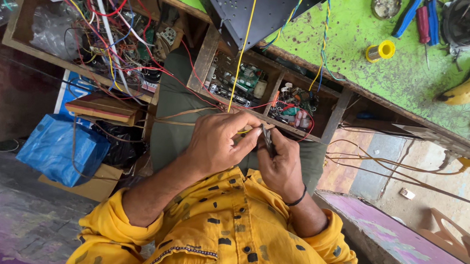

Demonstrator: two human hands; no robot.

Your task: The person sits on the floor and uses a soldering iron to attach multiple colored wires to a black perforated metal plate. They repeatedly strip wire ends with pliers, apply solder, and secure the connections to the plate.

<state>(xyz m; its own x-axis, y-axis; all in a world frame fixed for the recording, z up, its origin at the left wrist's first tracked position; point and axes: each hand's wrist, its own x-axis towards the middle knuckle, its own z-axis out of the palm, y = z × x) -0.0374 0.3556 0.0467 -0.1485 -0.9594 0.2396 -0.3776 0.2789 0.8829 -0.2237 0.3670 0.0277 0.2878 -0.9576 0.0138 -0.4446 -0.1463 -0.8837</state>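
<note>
The left hand [218,144] pinches the yellow wire [244,45] in its grip; the right hand [279,162] is clenched around small dark pliers [267,139] meeting that wire between both hands, below the open parts drawer [280,97] of the green counter [402,71].

head cam | looks steeply down, close over lap | green workbench [391,71] along top edge
</note>
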